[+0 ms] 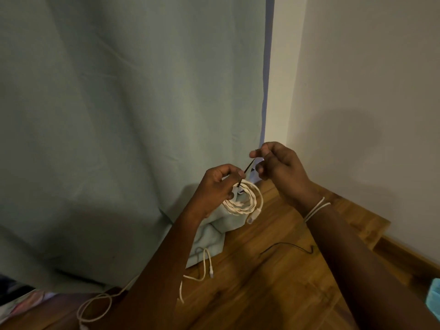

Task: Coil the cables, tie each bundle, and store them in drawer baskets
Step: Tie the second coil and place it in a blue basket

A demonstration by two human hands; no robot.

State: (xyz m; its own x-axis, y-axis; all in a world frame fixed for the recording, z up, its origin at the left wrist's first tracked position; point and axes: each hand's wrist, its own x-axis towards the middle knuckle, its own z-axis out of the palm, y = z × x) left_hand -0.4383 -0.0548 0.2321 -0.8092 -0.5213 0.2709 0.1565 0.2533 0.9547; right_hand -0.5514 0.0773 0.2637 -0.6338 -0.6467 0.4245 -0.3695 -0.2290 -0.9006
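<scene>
near the middle of the frame the left hand [217, 184] grips a white coiled cable [247, 198], fingers curled round the loops, seemingly so they cannot spring apart, while the right hand [278, 166] pinches the upper end of a thin dark tie [245, 172] and holds it taut up to the right, probably to cinch the bundle. the coil hangs above the wooden counter [273, 282]. lower down lie a loose white cable [206, 265] and a dark wire [290, 247], untied. no drawer basket shows.
</scene>
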